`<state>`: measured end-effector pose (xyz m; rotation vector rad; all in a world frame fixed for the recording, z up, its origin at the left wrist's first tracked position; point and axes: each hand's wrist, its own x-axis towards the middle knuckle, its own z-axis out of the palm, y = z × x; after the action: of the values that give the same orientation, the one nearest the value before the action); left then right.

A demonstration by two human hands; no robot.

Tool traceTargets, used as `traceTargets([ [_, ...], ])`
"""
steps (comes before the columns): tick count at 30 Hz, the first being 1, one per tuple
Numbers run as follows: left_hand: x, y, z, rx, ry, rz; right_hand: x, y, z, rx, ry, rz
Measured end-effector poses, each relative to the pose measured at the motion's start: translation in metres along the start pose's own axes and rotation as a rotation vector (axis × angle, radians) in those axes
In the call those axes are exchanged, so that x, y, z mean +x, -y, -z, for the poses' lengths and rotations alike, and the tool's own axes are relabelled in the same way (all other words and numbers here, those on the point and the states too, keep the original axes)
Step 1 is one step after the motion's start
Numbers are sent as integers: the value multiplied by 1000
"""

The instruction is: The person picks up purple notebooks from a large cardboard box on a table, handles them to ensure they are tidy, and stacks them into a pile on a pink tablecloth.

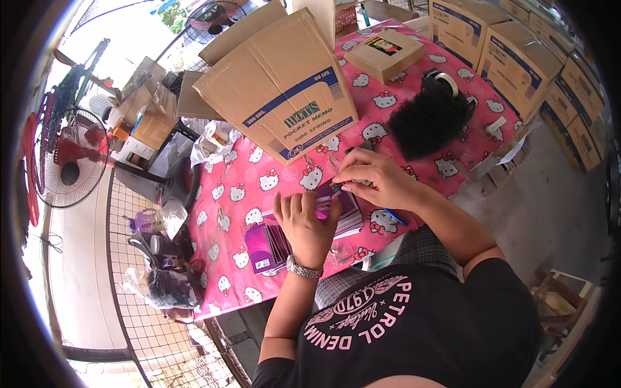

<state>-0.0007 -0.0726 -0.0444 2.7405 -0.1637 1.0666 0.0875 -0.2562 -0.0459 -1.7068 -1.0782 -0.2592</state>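
Observation:
Several small purple notebooks lie together in front of me on the table. One fanned row of notebooks (264, 251) shows left of my wrist, and a neat stack (350, 218) sits to the right. Over the notebooks, my left hand (304, 223) has its fingers bent and its thumb apart, gripping the top purple notebook, which it partly hides. My right hand (380, 181) reaches in from the right with thumb and fingertips pinched at the stack's far corner. What the pinch holds is too small to make out. A blue pen-like object (394, 216) lies beside the stack.
A large open carton (291, 84) stands just beyond the notebooks. Right of it are a bundle of black bristly material (427, 123) and a flat brown box (384, 54). Cartons (514, 61) are stacked at the far right. Bags (171, 284) and a purple mug (147, 221) crowd the left edge.

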Motion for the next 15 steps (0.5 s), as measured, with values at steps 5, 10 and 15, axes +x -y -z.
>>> traceTargets([
  [5, -1, 2, -4, -29, 46, -32, -2, 9, 1, -134, -1, 67],
  [10, 2, 4, 5, -63, 138, -46, -5, 10, 0, -87, 28, 83],
  [15, 5, 1, 17, -72, 229, -63, -3, 24, 7, 21, 196, -202],
])
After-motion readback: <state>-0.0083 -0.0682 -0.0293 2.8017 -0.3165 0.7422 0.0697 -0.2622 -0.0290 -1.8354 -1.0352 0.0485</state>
